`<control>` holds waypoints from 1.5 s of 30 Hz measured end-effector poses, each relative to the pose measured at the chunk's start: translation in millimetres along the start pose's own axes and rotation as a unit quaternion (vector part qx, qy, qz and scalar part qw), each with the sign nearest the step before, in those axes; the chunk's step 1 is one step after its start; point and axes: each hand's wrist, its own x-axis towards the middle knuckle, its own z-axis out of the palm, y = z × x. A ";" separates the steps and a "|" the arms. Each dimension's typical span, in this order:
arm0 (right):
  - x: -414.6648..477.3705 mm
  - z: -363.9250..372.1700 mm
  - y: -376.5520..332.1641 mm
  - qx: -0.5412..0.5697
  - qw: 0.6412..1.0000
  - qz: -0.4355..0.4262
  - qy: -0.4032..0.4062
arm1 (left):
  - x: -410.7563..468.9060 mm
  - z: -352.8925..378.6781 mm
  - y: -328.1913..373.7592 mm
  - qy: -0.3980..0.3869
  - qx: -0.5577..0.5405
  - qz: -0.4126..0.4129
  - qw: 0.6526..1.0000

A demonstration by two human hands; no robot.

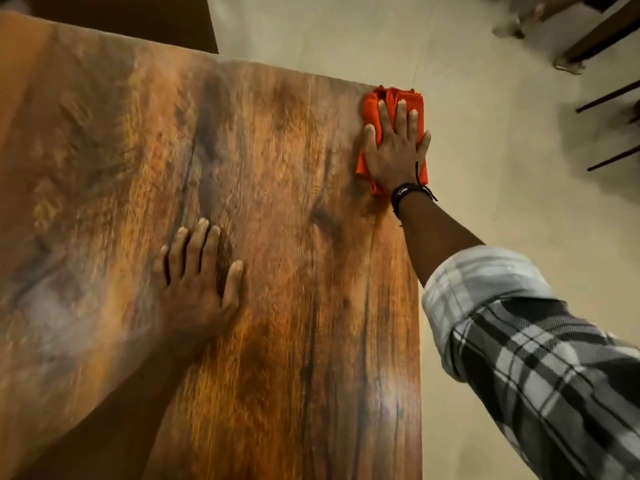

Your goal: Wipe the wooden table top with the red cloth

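Warm, dimmish indoor light. A pale sheen sits on the surface (pixel 391 407) near its right edge. The left side smears into blur, the left hand (pixel 197 282) soft, the sleeve (pixel 540 358) sharper. Wide-angle bending stretches the edges, and the far furniture (pixel 595 39) is blurred.

Nothing legible from where I stand: no lettering, label, brand or number on the desk (pixel 277 237), red cloth (pixel 370 107) or checked sleeve (pixel 536 358).
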 end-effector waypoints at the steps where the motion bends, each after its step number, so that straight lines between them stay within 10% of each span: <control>1: 10.6 1.0 -11.1 -0.002 1.000 0.007 0.000 | 0.3 0.6 -0.3 0.005 0.002 0.000 1.000; 15: -172.6 61.7 -143.0 -0.016 0.963 -0.266 -0.035 | -2.4 -1.4 -4.9 0.080 -0.090 0.009 0.993; 23: -239.5 3.0 31.4 -0.079 0.990 -0.105 -0.042 | -2.6 2.0 -8.3 0.071 -0.053 0.038 0.995; 30: -112.8 23.4 -34.4 -0.054 0.998 -0.016 -0.003 | -0.9 8.1 -11.9 0.056 -0.034 0.039 0.997; 41: -257.6 58.0 -96.8 -0.031 0.981 -0.191 0.021 | -14.7 -13.9 -19.9 0.004 -0.217 0.066 0.974; 45: -340.3 41.6 -33.7 -0.060 0.973 -0.223 -0.002 | -45.4 -35.2 -72.4 -0.021 -0.113 0.169 0.979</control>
